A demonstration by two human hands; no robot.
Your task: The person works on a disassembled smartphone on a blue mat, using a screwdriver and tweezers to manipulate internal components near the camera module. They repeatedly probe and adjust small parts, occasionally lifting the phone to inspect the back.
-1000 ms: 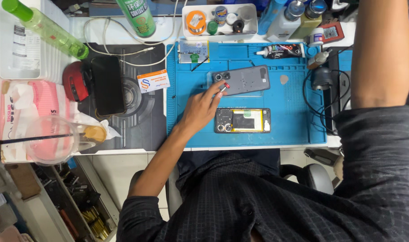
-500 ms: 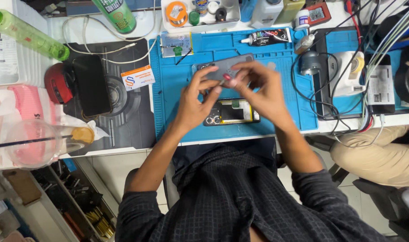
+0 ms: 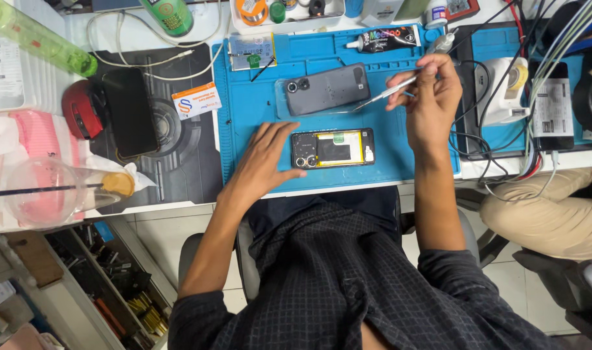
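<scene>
1. Blue work mat: covers the middle of the surface and serves as the landmark for all positions below; its soft face probably keeps small parts from sliding.
2. Opened phone: lies flat at the near edge of the mat, back removed, with a yellow-framed dark interior and camera rings exposed and facing up, so the inside is reachable from above.
3. Grey back cover: lies on the mat just beyond the opened phone, outer face up, apart from it.
4. Left hand: fingers spread and flat on the mat, fingertips touching the left end of the opened phone, apparently steadying it; it grips nothing.
5. Right hand: raised over the mat's right part, thumb and fingers pinching metal tweezers whose tips point left toward the back cover's right end; the pen-like grip suits fine work.
6. Adhesive tube: lies at the mat's far edge, within reach.
7. Black phone and red mouse: on the dark pad left of the mat, out of the working area.
8. Tangled cables: right of the mat.
</scene>
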